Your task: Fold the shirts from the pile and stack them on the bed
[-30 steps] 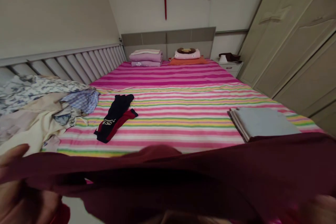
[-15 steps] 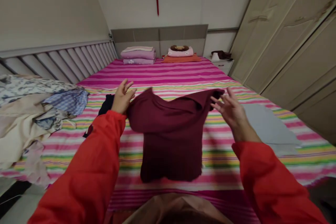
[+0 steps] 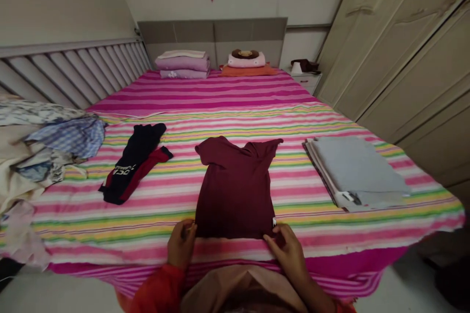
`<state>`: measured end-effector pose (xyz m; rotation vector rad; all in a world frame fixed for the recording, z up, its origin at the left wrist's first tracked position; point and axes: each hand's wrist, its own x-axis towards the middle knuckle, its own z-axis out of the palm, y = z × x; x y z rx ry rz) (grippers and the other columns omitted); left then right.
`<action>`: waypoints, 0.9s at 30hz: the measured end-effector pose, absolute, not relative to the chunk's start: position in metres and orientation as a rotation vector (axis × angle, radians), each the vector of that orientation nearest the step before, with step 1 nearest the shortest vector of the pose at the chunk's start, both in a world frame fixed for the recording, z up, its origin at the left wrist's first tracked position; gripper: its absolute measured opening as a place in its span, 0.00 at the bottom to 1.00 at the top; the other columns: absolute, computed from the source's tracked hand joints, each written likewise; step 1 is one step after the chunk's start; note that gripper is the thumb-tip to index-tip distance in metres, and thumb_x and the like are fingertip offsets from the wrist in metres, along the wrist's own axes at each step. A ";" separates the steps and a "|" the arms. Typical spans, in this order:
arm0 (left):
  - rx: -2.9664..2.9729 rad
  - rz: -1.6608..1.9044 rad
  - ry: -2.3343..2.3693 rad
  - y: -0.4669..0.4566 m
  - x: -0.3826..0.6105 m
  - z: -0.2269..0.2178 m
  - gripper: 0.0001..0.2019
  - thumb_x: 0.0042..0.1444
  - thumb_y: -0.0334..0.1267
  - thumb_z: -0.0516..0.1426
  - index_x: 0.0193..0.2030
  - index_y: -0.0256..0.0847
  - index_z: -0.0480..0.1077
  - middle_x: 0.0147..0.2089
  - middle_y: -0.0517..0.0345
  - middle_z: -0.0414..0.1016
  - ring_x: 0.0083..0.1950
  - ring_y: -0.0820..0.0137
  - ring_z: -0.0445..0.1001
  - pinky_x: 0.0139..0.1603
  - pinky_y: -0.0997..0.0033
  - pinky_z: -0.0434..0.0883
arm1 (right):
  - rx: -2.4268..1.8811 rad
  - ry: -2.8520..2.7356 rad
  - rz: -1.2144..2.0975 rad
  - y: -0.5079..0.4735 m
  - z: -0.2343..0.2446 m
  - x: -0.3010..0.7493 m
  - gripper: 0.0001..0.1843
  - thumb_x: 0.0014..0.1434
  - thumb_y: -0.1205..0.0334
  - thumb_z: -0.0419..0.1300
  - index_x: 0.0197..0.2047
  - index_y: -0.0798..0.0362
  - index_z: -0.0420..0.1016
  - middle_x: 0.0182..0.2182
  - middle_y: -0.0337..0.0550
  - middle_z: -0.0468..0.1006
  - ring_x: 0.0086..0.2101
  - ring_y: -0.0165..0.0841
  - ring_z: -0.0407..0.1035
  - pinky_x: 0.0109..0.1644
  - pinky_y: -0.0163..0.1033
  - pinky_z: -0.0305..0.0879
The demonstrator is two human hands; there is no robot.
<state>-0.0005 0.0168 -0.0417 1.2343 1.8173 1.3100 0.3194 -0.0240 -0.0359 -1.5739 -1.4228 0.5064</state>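
Note:
A maroon T-shirt (image 3: 235, 190) lies front and centre on the striped bedspread, its neck and sleeves away from me and its hem nearest. At the hem's left corner my left hand (image 3: 179, 244) is closed, fingertips pinching the cloth edge. My right hand (image 3: 288, 249) pinches the right corner of the hem between thumb and fingers, just below a small white tag. Both short sleeves are spread outward, the right one somewhat crumpled near the collar.
Left of the shirt lies a dark navy and red garment (image 3: 134, 164). A heap of loose clothes (image 3: 47, 151) covers the far left. Folded grey clothes (image 3: 360, 168) are stacked at right. Folded bedding (image 3: 183, 64) sits by the headboard (image 3: 249, 36); a wardrobe (image 3: 396, 63) stands right.
My hands have moved from the shirt's sleeve end down to its hem. The shirt, lifted at the top before, now lies flat. The view has shifted, uncovering the navy garment and the grey stack.

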 end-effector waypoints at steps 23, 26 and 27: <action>0.691 1.077 1.184 -0.042 -0.019 0.102 0.19 0.28 0.61 0.69 0.23 0.53 0.73 0.22 0.61 0.71 0.22 0.64 0.69 0.23 0.63 0.68 | -1.083 -0.746 1.356 -0.025 0.084 0.392 0.24 0.38 0.46 0.71 0.26 0.47 0.61 0.18 0.31 0.61 0.17 0.26 0.54 0.21 0.32 0.55; 0.837 1.023 1.241 -0.025 -0.018 0.113 0.20 0.29 0.59 0.69 0.22 0.49 0.72 0.22 0.59 0.71 0.24 0.65 0.70 0.26 0.64 0.68 | -1.212 -0.953 1.287 -0.003 0.100 0.404 0.22 0.40 0.46 0.70 0.35 0.48 0.73 0.23 0.37 0.70 0.21 0.30 0.63 0.24 0.35 0.61; 0.908 0.998 1.272 -0.015 -0.013 0.114 0.19 0.33 0.57 0.69 0.23 0.46 0.73 0.24 0.58 0.73 0.27 0.65 0.71 0.29 0.65 0.69 | -1.301 -1.037 1.215 0.007 0.102 0.405 0.21 0.42 0.46 0.69 0.37 0.48 0.75 0.24 0.38 0.72 0.22 0.32 0.65 0.26 0.36 0.62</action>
